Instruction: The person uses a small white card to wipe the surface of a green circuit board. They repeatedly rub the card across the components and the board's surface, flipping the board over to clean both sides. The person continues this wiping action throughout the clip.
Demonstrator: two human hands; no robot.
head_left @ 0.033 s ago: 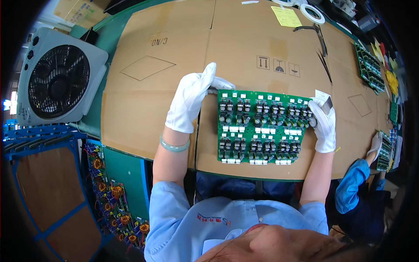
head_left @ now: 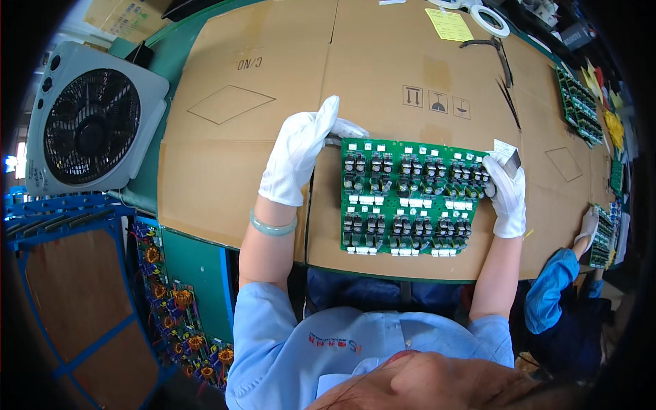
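Printed circuit board (head_left: pixel 391 203), green and roughly rectangular, is held near the table's front edge, component side up; whether its underside rests on the cardboard (head_left: pixel 225 160) or is lifted cannot be told. Clock directions below are taken from the board. The right hand (head_left: pixel 507 198), gloved in white, is at 3 o'clock, clamped on the board's right edge near its upper corner, the fingers mostly hidden. Beside it are a white paper slip (head_left: pixel 504 148) and a dark flat piece (head_left: pixel 512 162); whether either is held is unclear. The left hand (head_left: pixel 292 160), also gloved, is at 10 o'clock: one digit points up, apart from the others, which stretch to the upper left corner. Whether they grip from behind is hidden.

As for progress, the board looks well populated, with two bands of black components (head_left: pixel 410 167) and rows of white connectors (head_left: pixel 365 200); no unfilled row shows. Any remaining small gaps or flaws would be too small to tell, so what is left cannot be judged.

The black pliers (head_left: pixel 504 63) lie at 1 o'clock, with tweezers (head_left: pixel 508 106) nearer, neither in hand. A yellow note (head_left: pixel 448 25) is near 12, a tape roll (head_left: pixel 504 29) at 1, and further populated boards (head_left: pixel 579 106) at 2. A co-worker's hand (head_left: pixel 589 224) is just past 3, at another board (head_left: pixel 601 239).
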